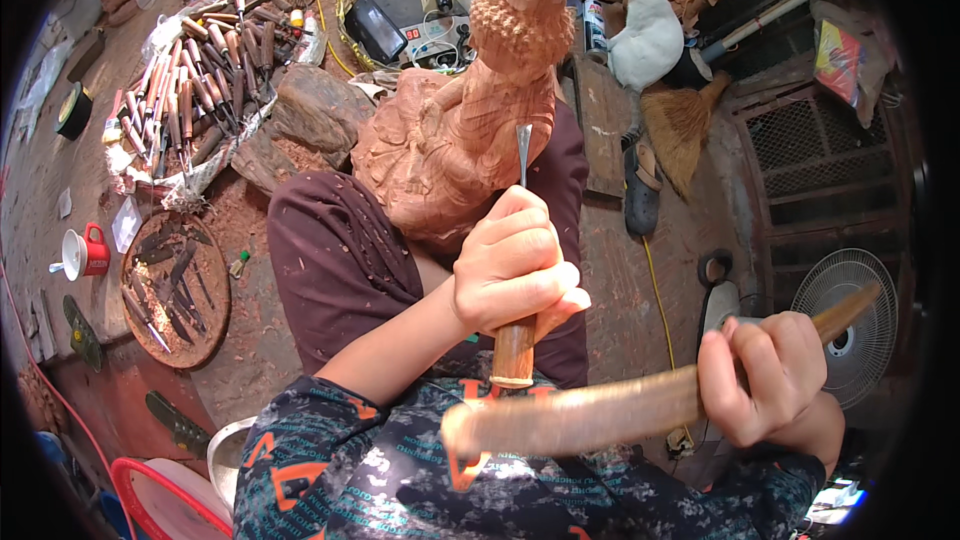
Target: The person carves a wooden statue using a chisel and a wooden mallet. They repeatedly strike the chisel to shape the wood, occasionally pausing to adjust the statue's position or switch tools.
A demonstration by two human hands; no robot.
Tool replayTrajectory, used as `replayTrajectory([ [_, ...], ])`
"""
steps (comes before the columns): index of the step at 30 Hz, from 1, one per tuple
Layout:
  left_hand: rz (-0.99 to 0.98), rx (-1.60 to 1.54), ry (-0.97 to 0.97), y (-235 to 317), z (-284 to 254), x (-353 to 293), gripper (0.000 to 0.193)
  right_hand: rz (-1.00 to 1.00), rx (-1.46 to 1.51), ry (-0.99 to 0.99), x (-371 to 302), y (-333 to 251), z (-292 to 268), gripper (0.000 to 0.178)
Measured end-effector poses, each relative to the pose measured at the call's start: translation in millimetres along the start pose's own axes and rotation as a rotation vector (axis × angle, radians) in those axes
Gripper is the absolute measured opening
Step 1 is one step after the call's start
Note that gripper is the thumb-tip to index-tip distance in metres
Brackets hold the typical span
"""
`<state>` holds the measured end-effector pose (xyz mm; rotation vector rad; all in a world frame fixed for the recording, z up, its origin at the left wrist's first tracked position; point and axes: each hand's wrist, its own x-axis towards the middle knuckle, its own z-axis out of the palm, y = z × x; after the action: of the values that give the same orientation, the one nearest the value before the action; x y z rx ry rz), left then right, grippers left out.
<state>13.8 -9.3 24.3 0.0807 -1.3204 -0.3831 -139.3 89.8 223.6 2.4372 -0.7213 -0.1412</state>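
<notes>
A carved reddish-brown wooden figure (430,150) with a knobbly head rests between my knees. My left hand (520,265) is wrapped round the wooden handle of a chisel (514,352), held upright. The chisel's narrow steel blade points away from me and overlaps the figure's lower front; whether its edge touches the wood I cannot tell. My right hand (765,375) grips a long wooden mallet (590,415) by its thin end. The mallet's thick end, slightly blurred, lies just below the butt of the chisel handle, seemingly close to it.
Many chisels (200,80) lie heaped at the left. Below them are a round board (215,340) with knives and a red-and-white mug (90,250). A basket with electrical devices (375,25) stands behind. At right are a white cat (645,45), broom (685,130), clog (642,190) and fan (845,340).
</notes>
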Motion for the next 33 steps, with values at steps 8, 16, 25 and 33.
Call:
replayTrajectory([
  [8, 0.005, 0.018, -0.005, -1, -1, 0, 0.021, -0.051, -0.012, -0.011, 15, 4, -7, 0.026],
  [16, -0.017, -0.005, 0.023, -2, 3, 3, 0.022, -0.102, 0.001, 0.036, 21, 6, -19, 0.020],
  [25, -0.058, -0.035, 0.023, -1, 0, 10, 0.018, -0.152, 0.022, 0.091, 13, 15, -17, 0.023],
  [33, -0.125, -0.076, 0.031, 1, -4, 15, 0.018, -0.017, 0.136, 0.110, 10, 16, -10, 0.040],
])
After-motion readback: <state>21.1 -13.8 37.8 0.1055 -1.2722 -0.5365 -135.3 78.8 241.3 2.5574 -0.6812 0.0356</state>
